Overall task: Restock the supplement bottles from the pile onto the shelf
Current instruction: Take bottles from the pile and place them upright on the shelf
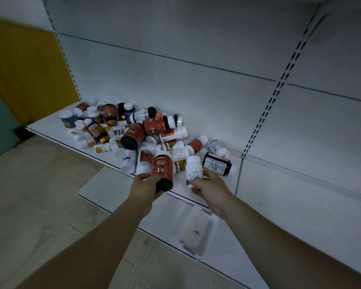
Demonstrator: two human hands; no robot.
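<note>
The left hand (146, 183) gripped a red bottle (163, 174) marked "Fe" by its dark lower end, fingers curled round it, label facing the camera. The right hand (206, 184) pinched a white bottle (193, 171) near its base, cap uppermost. Both bottles were held just in front of the pile (133, 134), which lay jumbled on the left part of the white shelf (290, 197), most bottles on their sides. In my judgement, the step was carrying two bottles off for placement. Recommended practice: set each upright on the bare shelf to the right, label outward, like with like, releasing only once the base sat flat.
</note>
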